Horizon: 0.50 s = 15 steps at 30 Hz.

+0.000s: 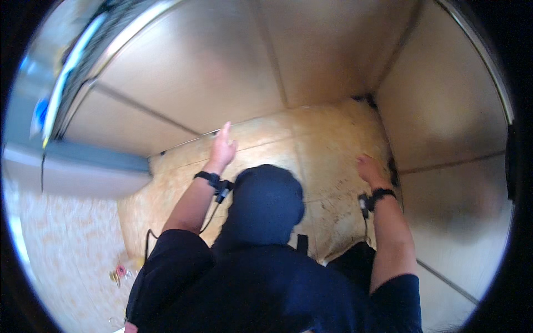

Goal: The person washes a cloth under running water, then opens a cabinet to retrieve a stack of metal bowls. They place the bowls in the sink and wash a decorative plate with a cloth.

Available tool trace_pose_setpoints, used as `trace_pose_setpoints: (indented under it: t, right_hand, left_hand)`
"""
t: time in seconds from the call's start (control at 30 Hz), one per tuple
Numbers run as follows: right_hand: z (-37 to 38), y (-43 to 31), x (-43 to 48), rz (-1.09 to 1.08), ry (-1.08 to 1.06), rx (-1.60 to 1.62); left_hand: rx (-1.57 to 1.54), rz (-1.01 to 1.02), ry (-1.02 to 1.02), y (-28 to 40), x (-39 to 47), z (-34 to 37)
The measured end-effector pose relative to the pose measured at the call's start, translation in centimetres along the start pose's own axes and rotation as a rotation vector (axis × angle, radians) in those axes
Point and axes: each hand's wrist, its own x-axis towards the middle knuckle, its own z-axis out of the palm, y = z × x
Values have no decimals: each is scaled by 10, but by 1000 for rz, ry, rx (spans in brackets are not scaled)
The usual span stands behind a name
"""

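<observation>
My left hand (223, 147) reaches forward with its fingers stretched out, nothing visible in it. It is over the tan tiled floor (325, 166), near the foot of the smooth brownish panels (208, 75) ahead. Off to the right, my right hand (369, 168) hangs near the right-hand panel (445, 87). Its fingers look curled or turned away from view, so whether it grips something cannot be told. Each wrist wears a black strap with a small cabled device. Between my arms, a rounded dark cloth-covered form (266, 204) covers part of the floor.
The panels meet at a corner (370, 98), with dark gaps along their base. A grey-and-white block (95, 166) stands at left. Patterned pale flooring (62, 233) and a small metal fitting with a red part (120, 271) lie lower left. Dark smudges mark the tiles.
</observation>
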Motion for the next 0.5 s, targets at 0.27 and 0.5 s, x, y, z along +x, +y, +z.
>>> trace_pose_setpoints:
  t: [0.27, 0.5]
  right_hand:
    - [-56, -119, -19, -142, 97, 55]
    - [-43, -209, -49, -101, 75, 36]
  left_hand:
    - [60, -67, 730, -82, 20, -267]
    - [332, 114, 989, -127, 75, -437]
